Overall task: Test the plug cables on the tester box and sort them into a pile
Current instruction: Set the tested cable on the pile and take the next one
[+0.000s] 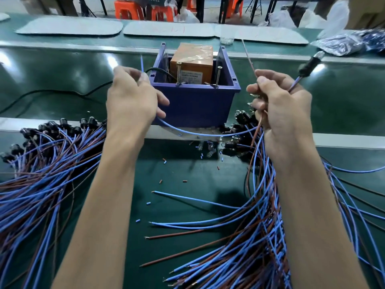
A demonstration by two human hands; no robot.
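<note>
While both your hands are raised just in front of the tester box point(193, 103), one plug cable stretches between them.

Head view.
- Left hand point(129, 97): fingers curled, thumb and forefinger pinching the blue wire point(198, 133) near its end. The tip pokes up above the thumb.
- The wire sags in an arc across the box front and runs into your right hand point(279, 113).
- Right hand: clamped round the brown wire point(250, 61), whose end sticks up and leans left. It also holds the lead of the black plug point(309, 64), which juts out up and right of the knuckles.
- Tester box: blue, open-topped, on the counter point(177, 174), with an orange unit point(191, 63) inside. Two screws point(178, 74) stand at its near rim.
- A black cord point(52, 92) trails off to its left.
- The left pile point(45, 163) of cables lies left of your left forearm, plugs toward the box.
- The right pile point(270, 226) spreads under and around your right forearm.
- Bits of insulation point(184, 181) dot the counter between the piles.
</note>
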